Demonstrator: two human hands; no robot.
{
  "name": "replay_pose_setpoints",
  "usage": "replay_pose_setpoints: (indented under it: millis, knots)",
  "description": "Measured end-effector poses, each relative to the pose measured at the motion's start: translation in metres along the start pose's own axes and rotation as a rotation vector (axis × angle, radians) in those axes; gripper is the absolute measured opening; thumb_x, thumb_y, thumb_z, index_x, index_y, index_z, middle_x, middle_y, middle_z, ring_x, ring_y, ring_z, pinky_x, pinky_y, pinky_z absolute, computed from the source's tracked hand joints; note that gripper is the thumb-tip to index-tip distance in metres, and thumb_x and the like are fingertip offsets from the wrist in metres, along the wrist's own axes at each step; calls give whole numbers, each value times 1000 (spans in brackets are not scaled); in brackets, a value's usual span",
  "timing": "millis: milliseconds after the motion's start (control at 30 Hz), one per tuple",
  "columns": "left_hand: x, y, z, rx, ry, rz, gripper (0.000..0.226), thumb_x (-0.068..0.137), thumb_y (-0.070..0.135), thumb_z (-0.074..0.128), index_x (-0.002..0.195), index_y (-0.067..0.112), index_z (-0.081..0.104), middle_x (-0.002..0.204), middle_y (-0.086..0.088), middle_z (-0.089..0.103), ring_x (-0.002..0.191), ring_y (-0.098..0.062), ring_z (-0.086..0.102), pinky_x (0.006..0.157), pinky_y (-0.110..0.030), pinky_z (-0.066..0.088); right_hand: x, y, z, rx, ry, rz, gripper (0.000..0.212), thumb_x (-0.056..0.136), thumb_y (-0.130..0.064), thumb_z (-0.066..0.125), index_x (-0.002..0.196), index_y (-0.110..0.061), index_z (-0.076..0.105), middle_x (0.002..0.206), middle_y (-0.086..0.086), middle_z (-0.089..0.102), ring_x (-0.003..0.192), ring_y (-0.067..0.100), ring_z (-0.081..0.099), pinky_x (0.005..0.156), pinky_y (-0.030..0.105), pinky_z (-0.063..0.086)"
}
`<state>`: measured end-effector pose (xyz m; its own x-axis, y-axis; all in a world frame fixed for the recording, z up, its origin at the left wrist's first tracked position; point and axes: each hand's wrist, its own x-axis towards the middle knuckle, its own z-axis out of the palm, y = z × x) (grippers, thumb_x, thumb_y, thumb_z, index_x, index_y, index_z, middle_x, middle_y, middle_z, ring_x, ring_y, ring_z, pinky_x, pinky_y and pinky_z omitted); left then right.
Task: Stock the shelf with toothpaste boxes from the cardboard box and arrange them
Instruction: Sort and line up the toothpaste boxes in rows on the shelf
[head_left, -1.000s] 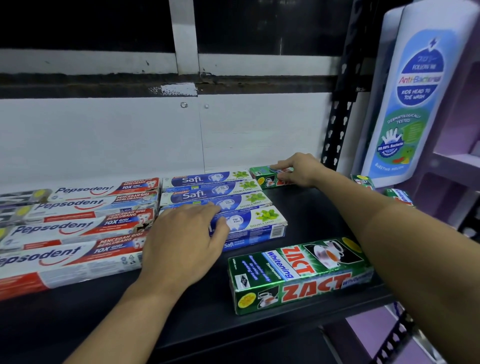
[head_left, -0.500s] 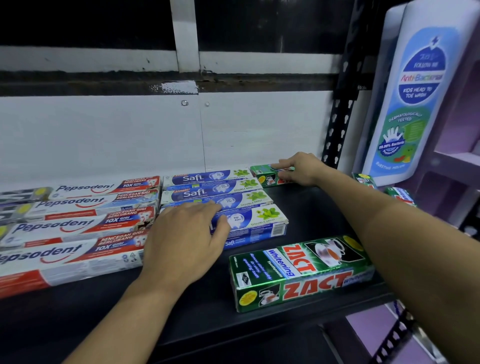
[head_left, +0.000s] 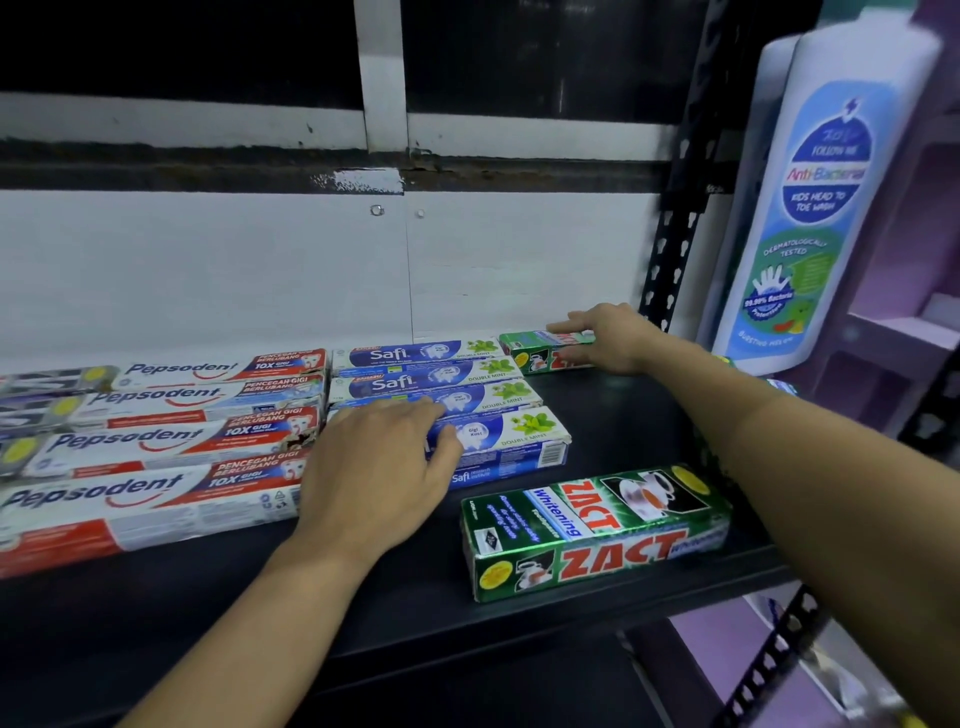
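Head view, L hand (head_left: 374, 478) fingers spread on front Safi box (head_left: 519, 441), R hand (head_left: 618, 338) fingers pinching rear Zact box (head_left: 530, 353) on shelf (head_left: 623, 415)

With the shelf's (head_left: 613, 415) middle as dial centre, the Safi boxes (head_left: 431, 384) lie stacked front to back near the centre. The Pepsodent boxes (head_left: 156, 441) are just beside them at 9 o'clock. The front Zact box (head_left: 597, 530) lies at 4 o'clock by the front edge. The back Zact box (head_left: 535, 353) sits at 1 o'clock, just beside the rearmost Safi box. The left hand (head_left: 374, 478) rests on the Safi boxes; the right hand (head_left: 613, 338) holds the back Zact box. A bottle (head_left: 826, 197) stands at 2 o'clock, beyond the upright (head_left: 675, 249).
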<state>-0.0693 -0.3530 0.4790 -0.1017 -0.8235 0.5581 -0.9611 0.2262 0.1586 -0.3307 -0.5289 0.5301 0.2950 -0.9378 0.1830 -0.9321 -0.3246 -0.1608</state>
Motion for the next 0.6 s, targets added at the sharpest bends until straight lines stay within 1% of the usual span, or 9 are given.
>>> replay_pose_setpoints:
  millis: [67,167,200,267,300,367,467,533,600]
  knots:
    - [0,0,0,-2,4,3,45,92,47,37,114,27,70,97,6,73,90,-18,66,82,-37,50,-15,-3,-7,60,25,-21,46,92,-40,65,137,-34,56,146,1,51,135,27,43,108,33,33]
    - [-1,-1,1,2,23,15,43,91,46,39,111,25,71,96,4,74,89,-21,67,85,-38,48,-47,-15,-19,90,24,-79,39,89,-42,68,127,-33,65,130,-5,64,122,20,56,94,27,42]
    - [-1,-1,2,5,31,23,43,91,45,39,111,24,71,98,4,74,91,-21,67,88,-39,46,-61,-20,-24,115,10,-101,32,88,-40,69,119,-32,69,120,-9,69,114,15,61,91,25,45]
    - [0,-2,3,6,46,34,44,91,45,38,111,24,71,98,4,75,90,-20,67,92,-39,42,-91,-30,-32,199,-17,-147,12,87,-33,72,98,-30,75,97,-17,73,94,3,66,89,28,52]
    - [0,-2,4,10,53,40,44,92,46,37,108,25,71,95,5,74,88,-19,66,93,-39,40,-105,-34,-35,226,-25,-169,5,87,-31,72,91,-29,75,89,-18,73,87,0,67,87,30,54]
    - [0,-2,4,13,75,56,42,93,46,35,100,25,70,87,7,73,80,-15,64,95,-36,35,-134,-42,-42,272,-53,-188,1,86,-31,72,86,-29,73,85,-18,73,83,-1,67,83,30,55]
    - [-1,-1,3,-4,107,79,39,94,45,33,91,26,68,76,10,68,72,-11,61,94,-33,33,-177,-55,-47,374,-130,-194,12,85,-37,74,94,-29,73,85,-17,73,77,-2,67,73,16,50]
    - [-2,0,3,2,98,89,39,94,44,32,84,25,65,71,10,65,69,-11,59,93,-33,33,-197,-60,-43,390,-191,-207,30,82,-47,72,107,-31,71,94,-18,73,85,-3,67,78,17,51]
    - [-3,1,3,2,94,96,39,94,44,31,82,25,63,71,10,65,69,-12,59,94,-35,34,-208,-61,-34,316,-188,-239,45,79,-59,71,117,-37,66,104,-23,70,95,-4,65,85,22,51]
